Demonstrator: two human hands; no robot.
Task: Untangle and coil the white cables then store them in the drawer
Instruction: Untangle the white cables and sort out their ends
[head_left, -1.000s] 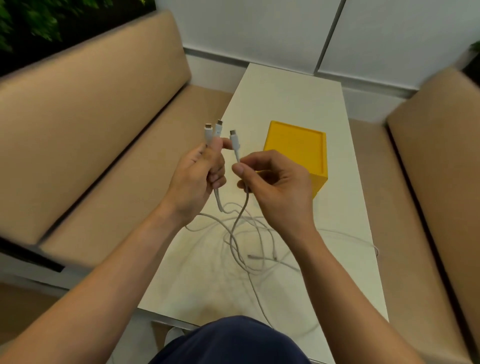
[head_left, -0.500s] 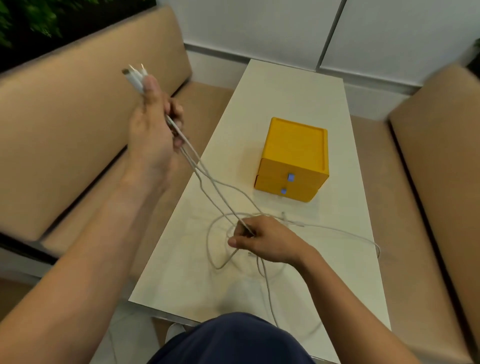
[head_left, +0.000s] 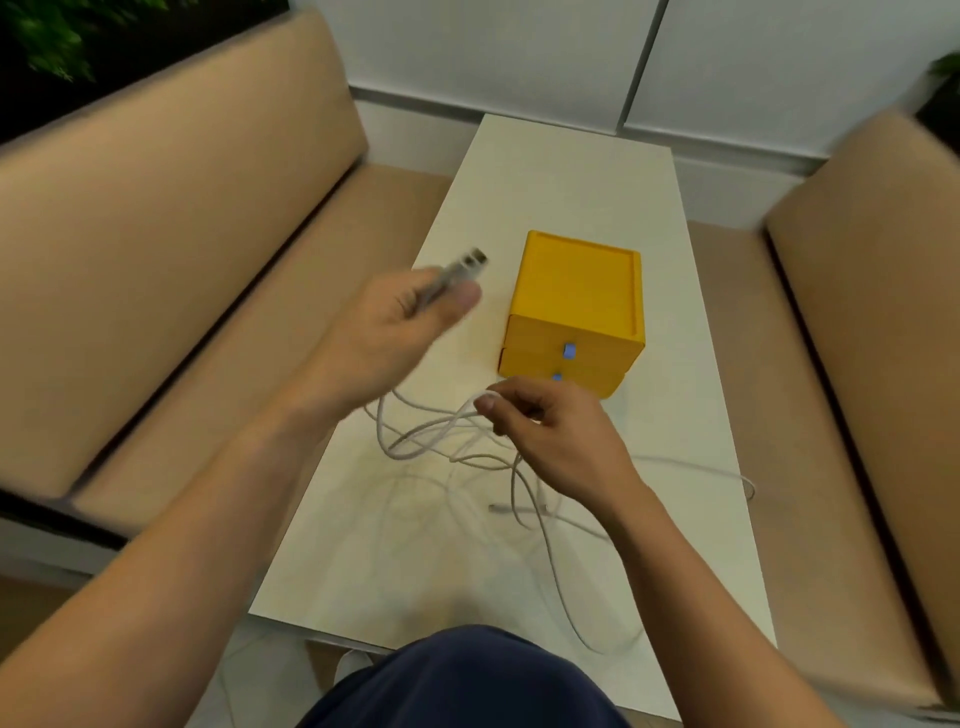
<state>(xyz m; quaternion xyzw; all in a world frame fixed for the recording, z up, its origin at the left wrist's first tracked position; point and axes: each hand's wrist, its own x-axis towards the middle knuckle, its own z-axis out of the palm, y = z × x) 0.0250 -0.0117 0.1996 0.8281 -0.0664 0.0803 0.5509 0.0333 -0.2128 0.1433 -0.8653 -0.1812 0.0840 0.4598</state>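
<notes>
White cables (head_left: 441, 431) lie in loose, crossing loops on the long white table (head_left: 571, 171). My left hand (head_left: 395, 327) grips their plug ends, which stick out past my thumb and are blurred. My right hand (head_left: 545, 431) pinches a bend of the cables just above the tabletop, in front of the yellow drawer box (head_left: 579, 291). The box has two shut drawers with small blue handles; my right fingers partly cover the lower one. One loose plug end (head_left: 498, 509) rests on the table below my right hand. A long strand trails toward the near table edge.
Tan sofas flank the table on the left (head_left: 156, 249) and right (head_left: 883, 312). A white wall (head_left: 519, 57) closes the far end. My dark blue knee (head_left: 462, 680) shows at the bottom edge. Green foliage is at the top left.
My left hand has dropped from high on the left to the middle, still holding the plug ends. My right hand has lifted a bend of cable toward the drawer box.
</notes>
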